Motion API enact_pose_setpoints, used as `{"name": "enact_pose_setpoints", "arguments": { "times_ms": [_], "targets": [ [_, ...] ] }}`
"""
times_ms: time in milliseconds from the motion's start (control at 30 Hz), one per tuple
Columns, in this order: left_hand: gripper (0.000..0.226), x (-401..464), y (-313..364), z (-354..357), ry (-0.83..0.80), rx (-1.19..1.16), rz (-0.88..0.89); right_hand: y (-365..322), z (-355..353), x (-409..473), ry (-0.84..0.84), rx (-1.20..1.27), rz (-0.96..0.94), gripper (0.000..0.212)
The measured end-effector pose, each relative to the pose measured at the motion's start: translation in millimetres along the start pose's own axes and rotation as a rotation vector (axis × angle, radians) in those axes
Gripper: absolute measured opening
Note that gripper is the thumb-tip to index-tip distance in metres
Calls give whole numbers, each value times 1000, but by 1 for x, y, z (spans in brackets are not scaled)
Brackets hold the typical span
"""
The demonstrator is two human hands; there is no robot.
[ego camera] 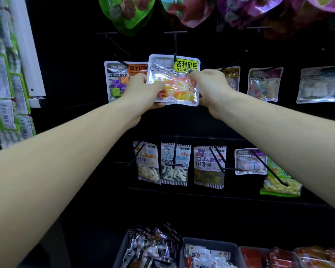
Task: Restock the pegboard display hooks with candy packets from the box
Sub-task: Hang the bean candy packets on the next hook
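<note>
As arms reach forward, left hand [143,89], right hand [211,88] fingers pinch jellybean packet [172,82] at hook [175,47].

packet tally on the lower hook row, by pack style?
Striped-edge gummy packets: 3
Silver-bordered packet: 1
Green packet: 1
Total: 5 front-facing packets; any behind them on the hooks can't be counted.
</note>
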State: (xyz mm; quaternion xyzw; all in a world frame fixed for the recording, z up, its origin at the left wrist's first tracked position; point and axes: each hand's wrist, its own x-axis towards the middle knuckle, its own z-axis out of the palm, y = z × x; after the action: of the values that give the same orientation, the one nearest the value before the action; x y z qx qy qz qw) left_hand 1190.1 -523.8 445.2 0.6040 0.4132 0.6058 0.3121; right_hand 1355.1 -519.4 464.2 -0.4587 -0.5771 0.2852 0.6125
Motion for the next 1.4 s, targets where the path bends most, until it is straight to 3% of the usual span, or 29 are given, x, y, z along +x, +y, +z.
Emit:
{"name": "enact_pose_setpoints", "arguments": {
  "times_ms": [167, 267, 367, 600, 767, 900, 1200, 1400],
  "targets": [
    [20, 26, -10, 6, 50, 306, 55, 23, 8, 37, 86, -104, -45, 24],
    [42, 50, -20, 11, 83, 577, 65, 31, 14, 55, 130, -137, -28, 20],
    [38, 62, -27, 20, 123, 837, 102, 38, 17, 75, 203, -233, -54, 23],
    [41, 67, -53, 29, 100, 980, 132, 58, 18, 102, 270, -371, -72, 39],
    [43, 43, -69, 27, 69, 978, 90, 62, 8, 61, 220, -365, -25, 67],
    [38, 7, -68, 19, 45, 903, 52, 76, -14, -2, 155, -366, -63, 36],
    [9, -147, -81, 42, -188, 634, 275, 95, -64, -162, 11, -327, -160, 8],
    [9, -261, -151, 67, -489, 692, 259, 174, -100, -281, -160, -391, 48, 8]
  ]
}}
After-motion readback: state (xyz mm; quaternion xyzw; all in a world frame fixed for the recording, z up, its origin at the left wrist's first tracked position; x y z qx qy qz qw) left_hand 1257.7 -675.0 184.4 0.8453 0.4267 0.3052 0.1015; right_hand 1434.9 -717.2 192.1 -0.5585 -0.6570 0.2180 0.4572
